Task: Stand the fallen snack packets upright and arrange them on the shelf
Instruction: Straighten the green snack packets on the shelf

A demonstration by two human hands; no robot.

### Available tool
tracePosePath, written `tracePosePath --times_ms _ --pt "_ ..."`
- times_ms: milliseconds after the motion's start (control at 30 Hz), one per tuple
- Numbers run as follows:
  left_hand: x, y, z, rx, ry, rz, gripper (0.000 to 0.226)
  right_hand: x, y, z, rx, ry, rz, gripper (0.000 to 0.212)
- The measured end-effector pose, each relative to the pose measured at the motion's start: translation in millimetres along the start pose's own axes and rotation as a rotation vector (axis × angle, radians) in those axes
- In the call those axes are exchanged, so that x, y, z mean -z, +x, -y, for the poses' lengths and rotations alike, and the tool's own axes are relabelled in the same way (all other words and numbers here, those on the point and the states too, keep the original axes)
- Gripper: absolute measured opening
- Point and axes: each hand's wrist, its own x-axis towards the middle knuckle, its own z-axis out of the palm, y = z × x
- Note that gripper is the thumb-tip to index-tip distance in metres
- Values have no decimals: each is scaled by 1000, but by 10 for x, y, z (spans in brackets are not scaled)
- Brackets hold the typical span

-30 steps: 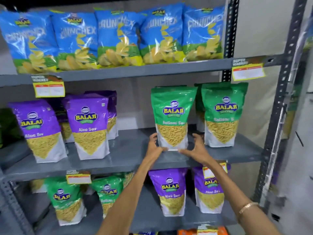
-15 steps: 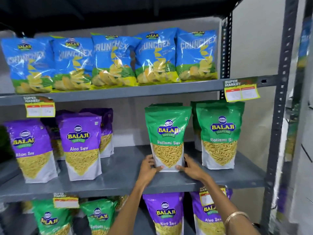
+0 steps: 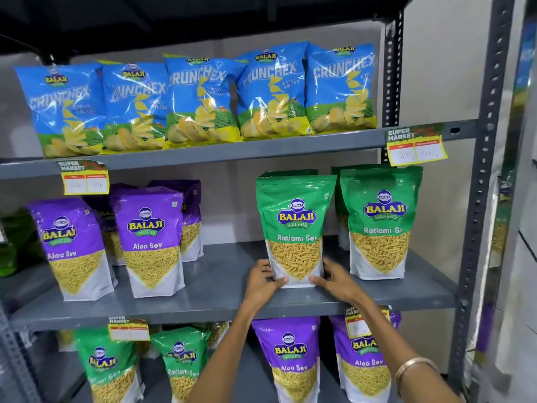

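A green Ratlami Sev packet (image 3: 295, 225) stands upright on the grey middle shelf (image 3: 220, 286). My left hand (image 3: 261, 282) grips its lower left corner and my right hand (image 3: 334, 279) grips its lower right corner. Another green Ratlami Sev packet (image 3: 379, 222) stands upright just to its right, with more green packets behind both. Two purple Aloo Sev packets (image 3: 149, 242) (image 3: 71, 248) stand at the shelf's left, with others behind them.
Blue Crunchex bags (image 3: 200, 97) line the top shelf. The bottom shelf holds green packets (image 3: 180, 365) on the left and purple packets (image 3: 293, 359) on the right. A grey upright post (image 3: 479, 199) bounds the right side. Yellow price tags (image 3: 415, 146) hang on the shelf edges.
The view has tilted upward, so the shelves sit lower in frame. Both hands stay on the bottom corners of the green packet, which remains upright in the same spot.
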Motion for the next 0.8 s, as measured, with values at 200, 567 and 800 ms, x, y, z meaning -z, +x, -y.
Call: tracePosePath --times_ms 200,567,800 --pt "-112 -495 -184 -102 48 -301 75 82 -414 45 8 105 -391 48" --pt "-1750 -354 -731 -106 -16 136 91 1209 -575 -177 -102 19 -561 102" --pt "-1976 -11 -568 -46 101 214 56 1444 -436 -578 -134 -14 -337 103"
